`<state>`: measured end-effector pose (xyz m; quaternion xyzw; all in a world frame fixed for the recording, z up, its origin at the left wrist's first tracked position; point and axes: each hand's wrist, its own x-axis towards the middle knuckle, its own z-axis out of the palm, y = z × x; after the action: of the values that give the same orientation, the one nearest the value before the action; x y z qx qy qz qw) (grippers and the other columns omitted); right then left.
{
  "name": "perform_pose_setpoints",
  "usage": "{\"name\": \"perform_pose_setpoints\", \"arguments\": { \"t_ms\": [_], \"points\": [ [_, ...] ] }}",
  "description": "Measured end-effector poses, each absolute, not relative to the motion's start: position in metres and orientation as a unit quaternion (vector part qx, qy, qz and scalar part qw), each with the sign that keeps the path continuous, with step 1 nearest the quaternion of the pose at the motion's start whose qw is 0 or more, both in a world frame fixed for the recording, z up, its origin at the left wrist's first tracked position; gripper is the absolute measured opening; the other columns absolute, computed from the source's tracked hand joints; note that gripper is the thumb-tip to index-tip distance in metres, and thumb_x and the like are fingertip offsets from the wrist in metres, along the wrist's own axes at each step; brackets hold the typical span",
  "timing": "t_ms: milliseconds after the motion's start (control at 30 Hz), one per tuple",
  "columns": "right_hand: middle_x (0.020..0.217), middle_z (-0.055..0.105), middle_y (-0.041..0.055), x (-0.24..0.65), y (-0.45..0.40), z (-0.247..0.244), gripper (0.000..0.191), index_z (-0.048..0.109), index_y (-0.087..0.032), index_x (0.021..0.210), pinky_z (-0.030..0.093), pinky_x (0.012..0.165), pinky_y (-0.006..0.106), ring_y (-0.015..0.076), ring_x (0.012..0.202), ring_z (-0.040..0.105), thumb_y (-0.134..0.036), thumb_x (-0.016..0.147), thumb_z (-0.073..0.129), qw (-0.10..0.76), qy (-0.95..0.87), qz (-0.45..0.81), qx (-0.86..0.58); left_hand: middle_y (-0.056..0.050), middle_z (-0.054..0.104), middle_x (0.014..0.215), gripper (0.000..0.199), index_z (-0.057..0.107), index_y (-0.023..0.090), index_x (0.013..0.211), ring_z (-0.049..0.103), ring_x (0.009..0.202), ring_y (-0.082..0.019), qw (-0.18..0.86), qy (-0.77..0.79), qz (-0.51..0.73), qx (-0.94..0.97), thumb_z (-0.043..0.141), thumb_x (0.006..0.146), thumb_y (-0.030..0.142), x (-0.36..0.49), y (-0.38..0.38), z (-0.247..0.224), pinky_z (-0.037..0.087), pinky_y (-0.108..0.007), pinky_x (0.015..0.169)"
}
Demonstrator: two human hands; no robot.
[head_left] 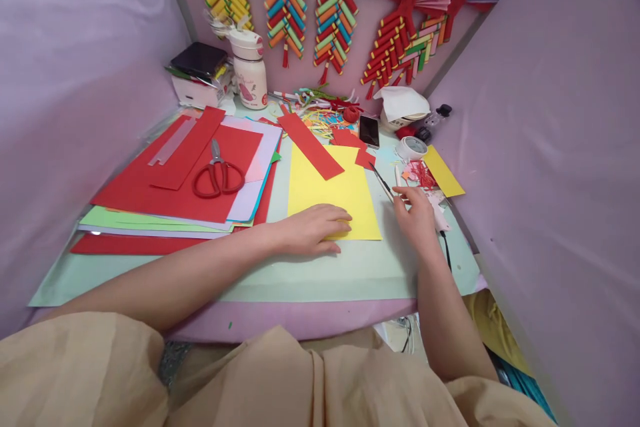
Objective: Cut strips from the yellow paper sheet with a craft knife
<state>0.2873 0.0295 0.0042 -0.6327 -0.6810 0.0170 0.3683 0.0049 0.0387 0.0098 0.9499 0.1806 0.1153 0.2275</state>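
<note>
My left hand (320,228) lies flat with its fingers stretched on the lower edge of a yellow paper sheet (335,193). A red paper strip (313,147) rests slantwise across the top of that sheet. Right of the sheet, my right hand (416,217) has bent fingers, with thumb and forefinger at the near end of a slim dark pointed tool (382,181). The tool's exact kind is unclear. Beside and partly under this hand sits a white corded device (440,217), mostly hidden. A slim white stick (398,177) stands out just beyond the fingers.
Red-handled scissors (218,177) lie on stacked coloured paper (155,217) at left. Behind are a white bottle (251,77), paper scraps (320,121), a phone (369,131), a tape roll (413,147) and a tissue-topped bowl (401,110). Paper firecracker decorations (336,30) hang behind.
</note>
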Motion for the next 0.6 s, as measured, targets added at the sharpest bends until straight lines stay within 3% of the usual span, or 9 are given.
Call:
{"name": "perform_pose_setpoints", "arguments": {
  "t_ms": [100,200,467,600],
  "points": [
    [0.104,0.065,0.0144,0.292,0.053,-0.007,0.029,0.068,-0.015,0.104,0.043,0.092,0.046,0.0284,0.102,0.056,-0.025,0.085,0.049,0.326,-0.682,0.004,-0.655,-0.012,0.031,0.158,0.074,0.038,0.019,0.149,0.017,0.149,-0.031,0.204,0.156,0.070,0.964,0.055,0.090,0.060,0.005,0.036,0.006,0.010,-0.046,0.120],
    [0.105,0.064,0.0148,0.292,0.061,-0.017,0.029,0.068,-0.016,0.105,0.039,0.095,0.048,0.0300,0.103,0.054,-0.028,0.086,0.050,0.289,-0.677,-0.004,-0.677,-0.012,0.023,0.160,0.086,0.028,0.017,0.154,0.014,0.150,-0.030,0.194,0.162,0.035,0.967,0.051,0.088,0.069,0.004,0.034,0.003,0.004,-0.047,0.121],
    [0.115,0.058,0.0181,0.292,0.062,-0.025,0.034,0.066,-0.017,0.114,0.035,0.093,0.056,0.0369,0.111,0.045,-0.033,0.085,0.056,0.250,-0.645,-0.018,-0.722,-0.013,0.025,0.160,0.085,0.029,0.019,0.153,0.015,0.150,-0.029,0.200,0.168,0.027,0.965,0.052,0.088,0.068,0.005,0.034,0.005,0.006,-0.046,0.121],
    [0.119,0.054,0.0192,0.289,0.057,-0.021,0.039,0.062,-0.016,0.121,0.034,0.094,0.058,0.0371,0.114,0.043,-0.034,0.087,0.054,0.280,-0.641,-0.022,-0.715,-0.014,0.034,0.156,0.071,0.039,0.017,0.147,0.026,0.146,-0.030,0.228,0.180,0.061,0.955,0.055,0.091,0.059,0.005,0.036,0.006,0.016,-0.046,0.119]
  ]
}}
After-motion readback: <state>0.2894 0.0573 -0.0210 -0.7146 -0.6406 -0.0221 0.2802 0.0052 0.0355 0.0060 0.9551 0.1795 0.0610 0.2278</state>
